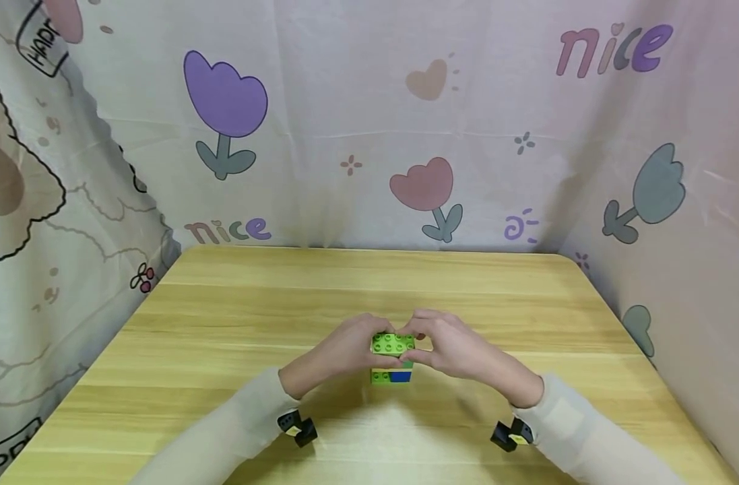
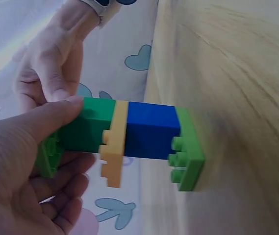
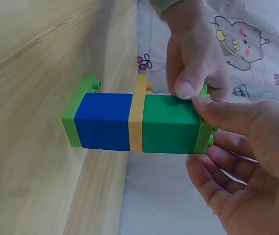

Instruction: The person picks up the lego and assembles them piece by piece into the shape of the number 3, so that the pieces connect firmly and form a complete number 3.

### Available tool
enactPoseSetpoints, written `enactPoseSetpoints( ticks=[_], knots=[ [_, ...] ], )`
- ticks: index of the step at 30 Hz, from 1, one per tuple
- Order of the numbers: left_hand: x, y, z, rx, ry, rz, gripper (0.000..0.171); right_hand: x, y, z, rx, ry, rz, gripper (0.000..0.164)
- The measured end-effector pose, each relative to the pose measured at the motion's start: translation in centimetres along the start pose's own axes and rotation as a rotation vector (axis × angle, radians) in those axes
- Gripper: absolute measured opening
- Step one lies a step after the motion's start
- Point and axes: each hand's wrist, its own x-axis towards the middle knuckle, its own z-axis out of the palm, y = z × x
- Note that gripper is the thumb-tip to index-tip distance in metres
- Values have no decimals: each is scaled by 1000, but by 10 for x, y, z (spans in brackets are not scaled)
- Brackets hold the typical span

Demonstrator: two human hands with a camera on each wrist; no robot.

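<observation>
A small tower of toy building bricks stands on the table between my hands. At its foot is a light green plate (image 2: 192,161), with a blue brick (image 2: 151,129) on it. Above these come a yellow-orange plate (image 3: 137,115), a dark green brick (image 3: 171,122) and a light green studded plate (image 1: 392,345) on top. My left hand (image 1: 352,345) pinches the top plate from the left, thumb in front and fingers behind, the thumb tip also over the dark green brick. From the right, my right hand (image 1: 451,345) pinches the same plate's other end.
The wooden table (image 1: 254,303) reaches back to a printed cloth (image 1: 320,81) hanging behind it and along both sides. A black wrist camera (image 1: 298,428) sits below the left sleeve, and another wrist camera (image 1: 512,435) below the right sleeve.
</observation>
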Motion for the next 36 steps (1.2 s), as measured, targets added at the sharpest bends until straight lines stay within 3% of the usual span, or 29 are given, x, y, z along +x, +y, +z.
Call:
enactPoseSetpoints(
  ticks=[6, 16, 28, 36],
  knots=[
    [-8, 2, -10, 63, -20, -26, 49, 2, -1, 2, -3, 9, 9, 34],
    [-20, 1, -19, 49, 24, -20, 41, 1, -3, 1, 0, 8, 16, 32],
    [-21, -7, -11, 10, 86, 15, 38, -5, 2, 11, 21, 68, 24, 34],
    [-27, -14, -1, -53, 151, 73, 41, -15, 9, 23, 111, 132, 18, 38]
  ],
)
